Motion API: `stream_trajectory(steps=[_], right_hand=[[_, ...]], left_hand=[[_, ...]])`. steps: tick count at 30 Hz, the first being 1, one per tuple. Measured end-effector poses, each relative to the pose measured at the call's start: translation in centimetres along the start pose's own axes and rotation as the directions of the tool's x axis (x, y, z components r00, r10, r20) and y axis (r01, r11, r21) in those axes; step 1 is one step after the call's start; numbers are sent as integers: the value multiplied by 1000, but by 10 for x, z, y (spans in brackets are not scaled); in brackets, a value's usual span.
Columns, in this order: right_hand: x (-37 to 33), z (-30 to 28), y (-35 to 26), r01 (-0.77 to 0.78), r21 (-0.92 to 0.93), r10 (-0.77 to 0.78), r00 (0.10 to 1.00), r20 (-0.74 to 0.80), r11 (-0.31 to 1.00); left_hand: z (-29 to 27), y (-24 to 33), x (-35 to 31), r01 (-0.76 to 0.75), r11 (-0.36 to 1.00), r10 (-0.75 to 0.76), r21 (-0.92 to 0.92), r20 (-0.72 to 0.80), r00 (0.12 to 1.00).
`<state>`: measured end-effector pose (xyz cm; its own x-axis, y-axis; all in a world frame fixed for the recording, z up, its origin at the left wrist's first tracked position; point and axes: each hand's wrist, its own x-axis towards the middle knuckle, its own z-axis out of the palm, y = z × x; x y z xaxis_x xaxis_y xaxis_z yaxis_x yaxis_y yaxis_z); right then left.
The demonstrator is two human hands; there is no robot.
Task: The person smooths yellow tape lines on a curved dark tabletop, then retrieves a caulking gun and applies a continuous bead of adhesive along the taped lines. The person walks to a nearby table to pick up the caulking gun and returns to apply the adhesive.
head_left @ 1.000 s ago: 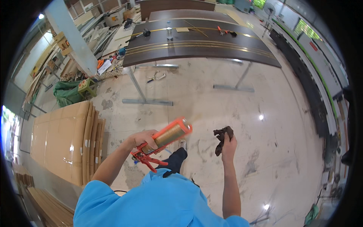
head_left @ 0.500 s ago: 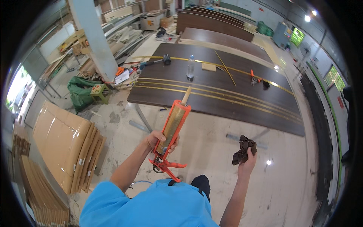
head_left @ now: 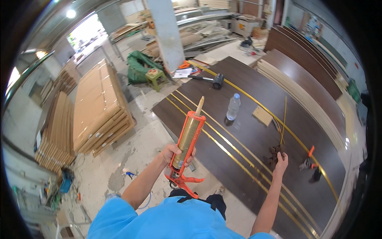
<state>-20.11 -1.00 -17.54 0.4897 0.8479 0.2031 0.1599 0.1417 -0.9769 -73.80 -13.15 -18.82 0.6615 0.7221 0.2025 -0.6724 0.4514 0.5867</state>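
Clock: read from the middle of the view, 12 at the top
Left hand: just below the middle, toward 7 o'clock; the left hand [head_left: 172,152] is wrapped around the barrel of the caulking gun, below its front end
Caulking gun: orange-red frame with a gold cartridge; the caulking gun [head_left: 186,141] stands tilted, its pale nozzle [head_left: 199,106] pointing toward 12 o'clock, its trigger handle [head_left: 186,186] at 6, clear of the fingers
Right hand: at 4 o'clock; the right hand [head_left: 281,162] pinches a crumpled dark cloth [head_left: 273,153] over the panel; whether the cloth touches it, I cannot tell
Panel: dark brown panel [head_left: 211,99], with gold trim strips [head_left: 227,142] along its near side
On the panel: mallet [head_left: 218,81] at 1 o'clock; upright water bottle [head_left: 234,108] between 2 and 3; yellowish block [head_left: 262,116] at 3
Floor: carton stack [head_left: 99,104] at 9 o'clock; green stool [head_left: 156,78] between 10 and 11
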Motion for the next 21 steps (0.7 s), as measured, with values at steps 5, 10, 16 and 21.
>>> stream_trajectory(steps=[5,10,16,21], right_hand=[[113,29,63,-102,-182,145,960,240,978],[124,49,60,486,-700,-356,871,339,523],[-10,77,-10,703,-158,-450,594,667,694],[-94,93,-31,784,66,-251,117,961,617]], left_hand=[[3,-24,32,-145,989,150,39,-190,970],[-8,-45,63,-228,974,224,11,-250,942],[-23,-70,101,-337,941,294,-8,-468,833],[-35,-73,126,-440,881,241,-171,-639,730]])
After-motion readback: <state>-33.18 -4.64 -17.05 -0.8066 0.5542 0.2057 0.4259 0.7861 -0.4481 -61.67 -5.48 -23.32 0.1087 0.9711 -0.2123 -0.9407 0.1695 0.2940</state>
